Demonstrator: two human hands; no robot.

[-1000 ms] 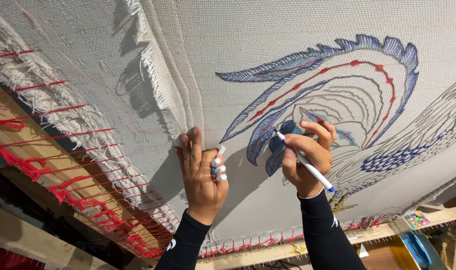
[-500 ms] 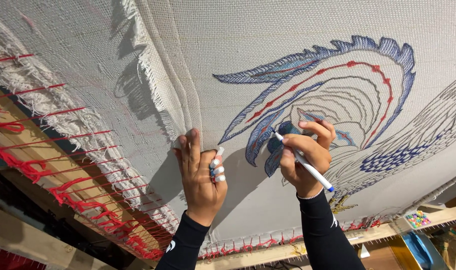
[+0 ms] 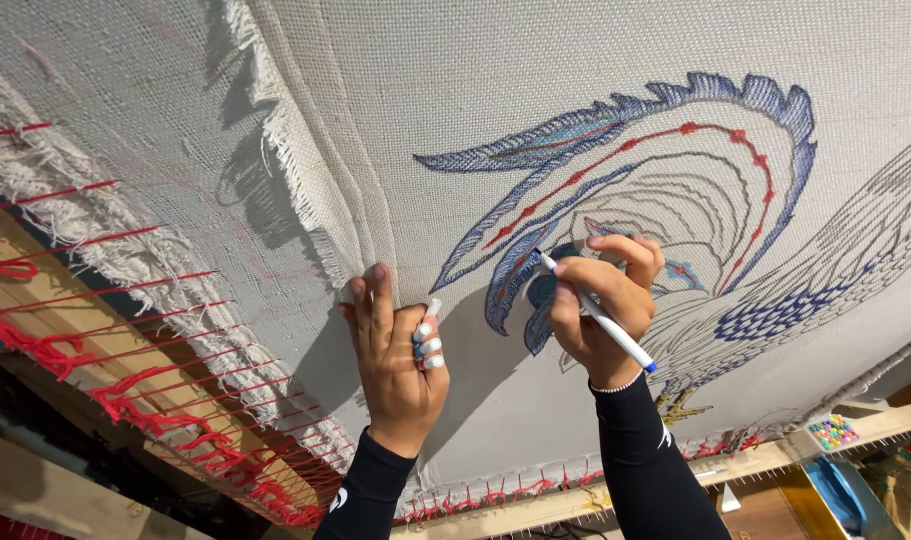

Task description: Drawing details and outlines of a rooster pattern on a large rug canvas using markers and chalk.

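Note:
A pale woven canvas (image 3: 575, 60) is stretched on a wooden frame and bears a drawn bird-like design (image 3: 695, 170) in blue, red and grey lines. My right hand (image 3: 600, 305) grips a white marker pen (image 3: 600, 313) with a blue end, its tip touching the blue part of the design. My left hand (image 3: 395, 350) rests flat against the canvas to the left of the design, beside a fold with a frayed edge (image 3: 295, 170). Its curled fingers pinch a small white object that looks like a pen cap (image 3: 431, 308). Both arms wear black sleeves.
Red cord (image 3: 105, 390) laces the canvas edge to the wooden frame (image 3: 35, 330) along the left and bottom. A small tray of coloured beads or pins (image 3: 833, 432) sits on the frame at lower right, with a blue object (image 3: 840, 495) below it.
Nearly nothing differs. The pen tip and right hand shift very slightly on the blue area; the left hand stays pressed in place.

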